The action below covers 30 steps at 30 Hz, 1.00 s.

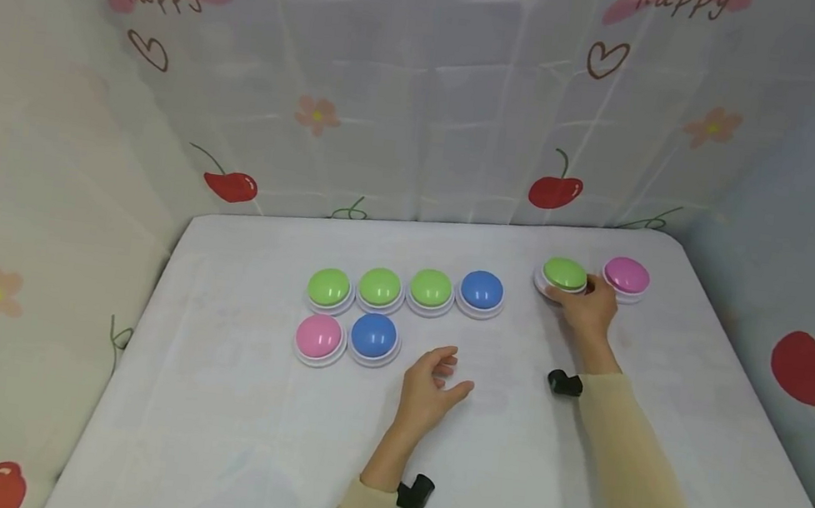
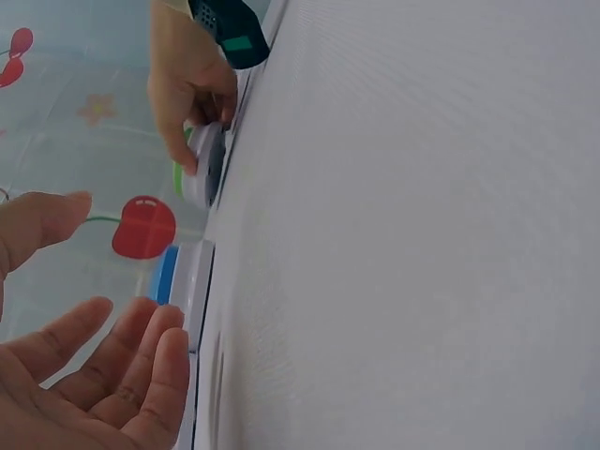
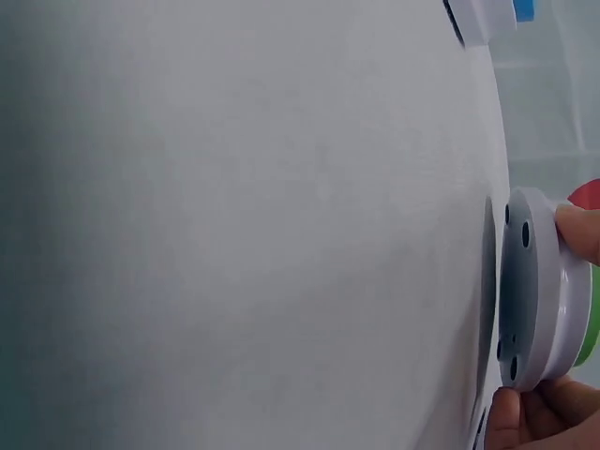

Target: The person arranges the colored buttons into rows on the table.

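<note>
Pinched between my right thumb and fingers (image 1: pixel 588 308) is a green push button (image 1: pixel 565 272) with a round white base. The right wrist view shows the underside of its base (image 3: pixel 521 291) tipped up, with a gap between it and the table. Just right of that hand sits a pink-purple button (image 1: pixel 626 276). My left hand (image 1: pixel 427 395) hovers over the table with fingers spread loosely, holding nothing. Nearest to it are a blue button (image 1: pixel 373 336) on its left and another blue button (image 1: pixel 482 290) farther back.
Three green buttons, among them the leftmost one (image 1: pixel 328 288), form a back row with the blue one at its right end. A pink button (image 1: pixel 318 337) stands in front of them. White cloth covers the table (image 1: pixel 221 434); a printed curtain (image 1: pixel 422 122) hangs behind it.
</note>
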Tool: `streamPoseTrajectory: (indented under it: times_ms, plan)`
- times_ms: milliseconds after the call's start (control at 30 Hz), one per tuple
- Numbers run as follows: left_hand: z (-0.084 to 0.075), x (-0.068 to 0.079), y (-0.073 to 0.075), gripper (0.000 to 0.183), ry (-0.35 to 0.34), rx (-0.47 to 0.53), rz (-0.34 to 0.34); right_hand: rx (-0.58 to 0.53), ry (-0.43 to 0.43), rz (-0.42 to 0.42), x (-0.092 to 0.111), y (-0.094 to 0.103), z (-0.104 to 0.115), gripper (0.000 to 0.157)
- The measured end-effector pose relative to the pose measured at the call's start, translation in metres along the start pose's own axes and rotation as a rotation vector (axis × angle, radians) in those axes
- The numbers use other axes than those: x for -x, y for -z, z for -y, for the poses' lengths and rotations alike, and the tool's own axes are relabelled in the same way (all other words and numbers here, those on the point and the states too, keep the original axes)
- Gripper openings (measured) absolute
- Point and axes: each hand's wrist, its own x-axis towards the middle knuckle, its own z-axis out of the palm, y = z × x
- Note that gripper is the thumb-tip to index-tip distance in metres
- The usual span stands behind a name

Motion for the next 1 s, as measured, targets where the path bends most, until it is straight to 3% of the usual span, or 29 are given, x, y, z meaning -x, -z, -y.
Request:
streamPoseTrajectory:
  times_ms: [433, 1000]
  plan:
    - [-0.006, -0.004, 0.000, 0.051, -0.030, -0.020, 0.003, 0.041, 0.081, 0.059, 0.012, 0.012, -0.011, 0.081]
    - [-0.005, -0.005, -0.004, 0.049, -0.022, 0.005, 0.004, -0.101, 0.063, 0.077, 0.020, 0.023, -0.014, 0.080]
